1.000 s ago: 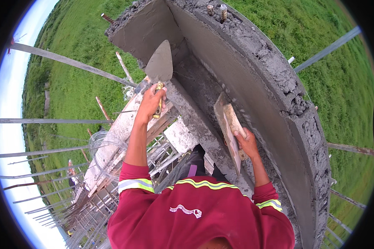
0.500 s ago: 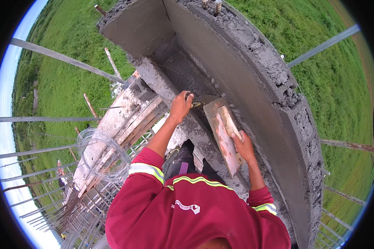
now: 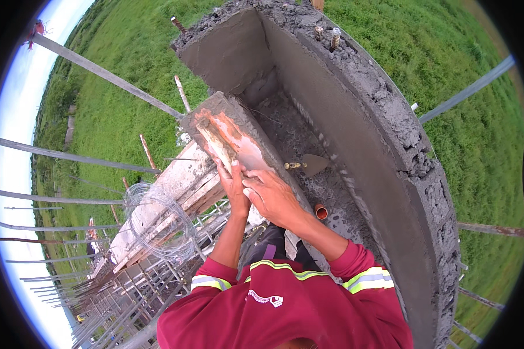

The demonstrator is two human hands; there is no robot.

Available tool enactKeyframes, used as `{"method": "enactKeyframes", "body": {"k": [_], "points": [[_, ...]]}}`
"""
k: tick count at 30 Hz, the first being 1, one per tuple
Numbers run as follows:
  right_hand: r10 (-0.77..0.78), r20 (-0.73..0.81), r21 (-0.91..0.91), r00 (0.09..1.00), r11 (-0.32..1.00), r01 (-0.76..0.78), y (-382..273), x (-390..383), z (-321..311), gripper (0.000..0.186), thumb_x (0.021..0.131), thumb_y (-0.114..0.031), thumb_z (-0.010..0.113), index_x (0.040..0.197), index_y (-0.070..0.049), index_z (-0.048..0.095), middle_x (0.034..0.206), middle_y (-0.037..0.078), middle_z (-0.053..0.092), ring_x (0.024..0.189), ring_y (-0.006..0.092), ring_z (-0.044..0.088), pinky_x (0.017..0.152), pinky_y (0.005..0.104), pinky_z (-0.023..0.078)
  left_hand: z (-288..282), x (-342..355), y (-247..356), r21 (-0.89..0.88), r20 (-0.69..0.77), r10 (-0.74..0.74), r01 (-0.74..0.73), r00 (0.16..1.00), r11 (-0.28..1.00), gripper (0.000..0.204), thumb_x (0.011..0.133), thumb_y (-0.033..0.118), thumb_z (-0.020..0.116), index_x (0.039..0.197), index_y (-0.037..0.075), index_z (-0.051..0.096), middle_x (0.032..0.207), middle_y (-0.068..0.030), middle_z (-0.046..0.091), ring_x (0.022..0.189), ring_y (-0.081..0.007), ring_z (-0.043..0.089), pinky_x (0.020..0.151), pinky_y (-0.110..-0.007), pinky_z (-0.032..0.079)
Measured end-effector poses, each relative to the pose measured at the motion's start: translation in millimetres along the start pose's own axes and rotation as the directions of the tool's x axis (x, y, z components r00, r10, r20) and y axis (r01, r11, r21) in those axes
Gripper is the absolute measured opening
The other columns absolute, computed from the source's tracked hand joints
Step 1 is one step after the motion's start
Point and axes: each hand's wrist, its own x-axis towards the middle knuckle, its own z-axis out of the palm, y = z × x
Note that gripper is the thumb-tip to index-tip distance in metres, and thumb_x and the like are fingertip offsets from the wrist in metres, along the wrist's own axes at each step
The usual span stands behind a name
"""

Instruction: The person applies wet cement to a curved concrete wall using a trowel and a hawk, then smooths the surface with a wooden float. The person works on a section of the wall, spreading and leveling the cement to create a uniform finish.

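Observation:
A worn rectangular plastering float [image 3: 247,144], pinkish and smeared with grey mortar, lies over the narrow ledge on the left side of the trough. My left hand [image 3: 235,189] is closed on the near end of its pale wooden handle. Alongside, my right hand [image 3: 273,199] reaches across to the float's near end, touching my left hand; its fingertips are partly hidden. A pointing trowel [image 3: 314,166] with a mortar-stained handle rests on the rough trough floor, apart from both hands.
An orange pipe end [image 3: 321,211] rises from the trough floor. Smooth grey plaster covers the curved wall [image 3: 355,139], whose top is rough. Rusty rebar stubs [image 3: 335,38] project there. Coiled wire [image 3: 160,221] lies on a mortar-splashed board, with scaffold poles [image 3: 105,72] beyond it.
The float has moved left from the trough onto the ledge. My left hand has let go of the trowel and joined my right at the float. The pipe end has come into view.

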Motion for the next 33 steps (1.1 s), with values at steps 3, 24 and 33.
{"method": "enactKeyframes", "body": {"k": [3, 24, 33], "points": [[-0.153, -0.117, -0.216, 0.981, 0.968, 0.125, -26.1, 40.9, -90.4, 0.030, 0.087, -0.017, 0.076, 0.115, -0.006, 0.074, 0.122, 0.014, 0.065, 0.111, 0.0337, 0.064, 0.095, 0.0423, 0.052, 2.6, 44.5, 5.7, -0.006, -0.041, 0.046, -0.046, 0.998, 0.999, 0.021, 0.108, 0.023, 0.052, 0.119, 0.005, 0.048, 0.088, -0.0039, 0.056, 0.070, -0.0100, 0.052, 0.065, -0.028, 0.047], [0.737, -0.393, -0.230, 0.549, 0.500, -0.835, 116.3, 176.5, -272.2, 0.095, 0.101, -0.075, 0.039, 0.146, 0.008, 0.050, 0.142, 0.019, 0.056, 0.131, 0.0259, 0.051, 0.116, 0.0358, 0.032, 218.1, 312.0, -65.2, 0.041, 0.347, 0.539, -0.587, 0.768, 0.809, 0.075, 0.089, 0.043, 0.076, 0.150, 0.007, 0.050, 0.124, -0.0223, 0.070, 0.111, -0.0394, 0.069, 0.096, -0.042, 0.052], [0.711, -0.453, -0.170, 0.537, 0.523, -0.835, 126.9, 166.9, -281.9, 0.083, 0.106, -0.063, 0.041, 0.148, 0.008, 0.047, 0.145, 0.016, 0.053, 0.131, 0.0220, 0.049, 0.117, 0.0344, 0.030, 224.7, 327.6, -63.4, 0.088, 0.464, 0.387, -0.476, 0.797, 0.875, 0.076, 0.091, 0.047, 0.075, 0.150, 0.007, 0.051, 0.123, -0.0228, 0.070, 0.114, -0.0361, 0.070, 0.097, -0.040, 0.052]]}}
